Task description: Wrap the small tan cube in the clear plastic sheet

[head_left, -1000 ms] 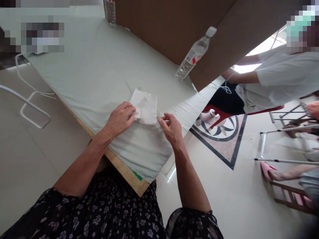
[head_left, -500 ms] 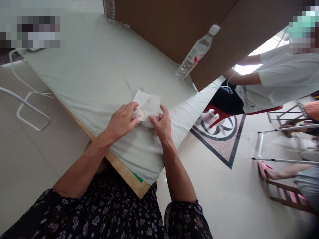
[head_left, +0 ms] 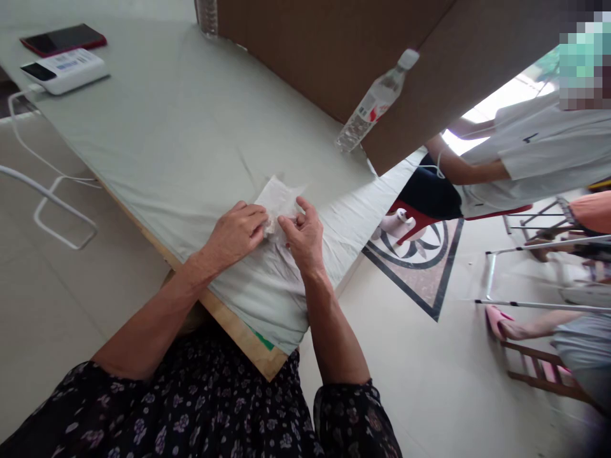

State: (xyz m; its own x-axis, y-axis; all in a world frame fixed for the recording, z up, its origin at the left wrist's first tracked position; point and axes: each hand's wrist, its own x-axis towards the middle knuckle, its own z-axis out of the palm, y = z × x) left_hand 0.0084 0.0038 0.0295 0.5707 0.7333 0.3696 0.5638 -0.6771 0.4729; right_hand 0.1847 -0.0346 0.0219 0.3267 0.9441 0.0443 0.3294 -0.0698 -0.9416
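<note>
A thin white sheet (head_left: 279, 196), like tissue or soft plastic film, lies crumpled between my hands near the table's corner. My left hand (head_left: 238, 230) is closed on its left side, fingertips bunched over a gathered, slightly yellowish wad (head_left: 271, 224). On the right side, my right hand (head_left: 303, 232) pinches the sheet between thumb and curled fingers. The sheet's far edge sticks up loosely beyond my fingers. What the wad contains, if anything, I cannot make out.
The table (head_left: 181, 140) has a pale green cloth. Behind stands a large brown cardboard panel (head_left: 329, 57), with a plastic bottle (head_left: 377, 102) leaning before it. A phone (head_left: 64, 39) and a white cabled device (head_left: 67, 71) lie far left. A person in a white shirt (head_left: 539, 149) sits at right.
My hands have drawn slightly closer together, bunching the sheet, whose visible far part has become narrower and more creased. The seated person's arm has shifted a little.
</note>
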